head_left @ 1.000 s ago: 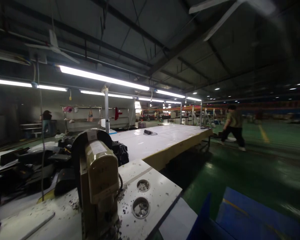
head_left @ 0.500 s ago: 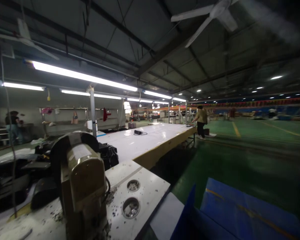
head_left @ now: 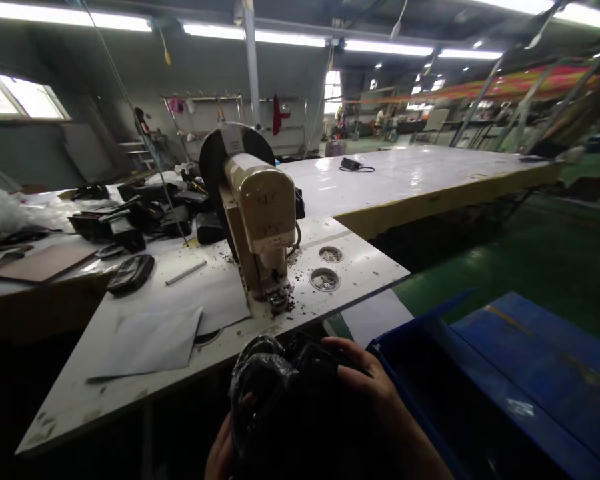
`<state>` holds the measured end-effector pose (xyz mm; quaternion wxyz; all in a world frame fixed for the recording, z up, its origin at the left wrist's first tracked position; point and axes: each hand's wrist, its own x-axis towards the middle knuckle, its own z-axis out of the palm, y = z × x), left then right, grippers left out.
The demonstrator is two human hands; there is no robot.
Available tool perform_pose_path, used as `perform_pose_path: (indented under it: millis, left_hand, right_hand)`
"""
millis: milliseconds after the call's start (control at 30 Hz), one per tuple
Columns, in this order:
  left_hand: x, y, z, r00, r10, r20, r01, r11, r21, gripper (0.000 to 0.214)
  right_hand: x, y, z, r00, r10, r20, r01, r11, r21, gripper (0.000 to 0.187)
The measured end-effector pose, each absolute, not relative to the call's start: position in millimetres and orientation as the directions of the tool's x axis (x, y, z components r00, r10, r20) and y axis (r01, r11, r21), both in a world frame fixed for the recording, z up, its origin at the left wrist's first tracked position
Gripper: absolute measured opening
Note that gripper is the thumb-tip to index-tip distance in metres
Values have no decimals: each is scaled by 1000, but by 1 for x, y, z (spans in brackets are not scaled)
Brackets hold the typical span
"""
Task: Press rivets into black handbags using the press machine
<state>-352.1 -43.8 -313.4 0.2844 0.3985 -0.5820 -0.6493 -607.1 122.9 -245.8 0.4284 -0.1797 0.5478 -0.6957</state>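
Head cam view, looking down past the edge of the desk: a black bundle wrapped in shiny plastic sits at about 6 o'clock, right up close to the camera, held between both hands. The right hand is curled over the top of it, fingers spread around the far side, and the left hand seems to cup it from underneath at 7 o'clock, though most of that hand is hidden, so I can't tell how its fingers sit. Looks light and squishy to me, probably slippery on the outside, so I'd grab it by bunching the plastic or going underneath instead of pinching the surface. A blue plastic crate is just beside it at 4 o'clock. At 12 o'clock there's a beige sewing machine on the desk, with white paper sheets at 9 o'clock and a pile of black pouches past them at 10 o'clock.
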Motion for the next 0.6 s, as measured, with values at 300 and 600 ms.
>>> perform_pose_path:
  millis: [300,600]
  left_hand:
    - [-380,-70,-252,-545,-823,162,-227,331,916,36]
    - [-444,-108,-180,-898,-299,-323,-425,400,812,57]
  right_hand:
    - [-608,124,-256,-593,-791,-149,274,-25,-961,71]
    - [-581,95,-274,-549,-806,-223,486,-90,-869,61]
